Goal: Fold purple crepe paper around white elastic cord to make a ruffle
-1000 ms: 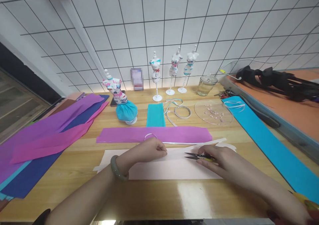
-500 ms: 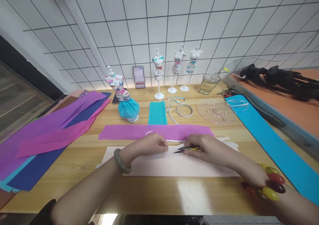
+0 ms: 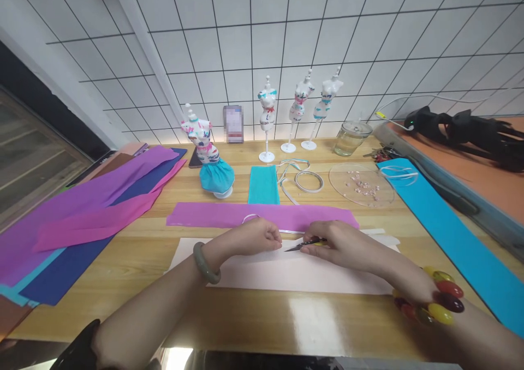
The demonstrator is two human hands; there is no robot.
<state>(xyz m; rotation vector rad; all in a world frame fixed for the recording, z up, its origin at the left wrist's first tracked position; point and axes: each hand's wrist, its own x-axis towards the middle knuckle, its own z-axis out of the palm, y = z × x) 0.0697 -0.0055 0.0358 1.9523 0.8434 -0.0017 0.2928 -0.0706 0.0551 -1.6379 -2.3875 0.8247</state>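
My left hand (image 3: 262, 234) is closed in a pinch above the pale pink sheet (image 3: 262, 274); what its fingertips hold is too small to make out. Close to its right, my right hand (image 3: 333, 243) is wrapped round small dark scissors (image 3: 301, 245) with some yellow on them, the tips pointing left at my left fingertips. Just behind both hands lies a purple strip (image 3: 213, 215), with a thin white ribbon (image 3: 250, 216) curving over it. A turquoise cloth piece (image 3: 264, 184) lies behind the strip.
Dress-form figures stand at the back, one in a turquoise skirt (image 3: 216, 176). Beside them are a phone (image 3: 233, 124), a glass of liquid (image 3: 351, 138), a ribbon roll (image 3: 309, 181) and a clear plate of beads (image 3: 362, 185). Coloured sheets (image 3: 102, 217) lie left, a blue strip (image 3: 446, 233) right.
The view has shifted slightly, so most things on the table appear a little further right. My left hand sits slightly nearer the scissor tips. Both hands keep their closed poses.
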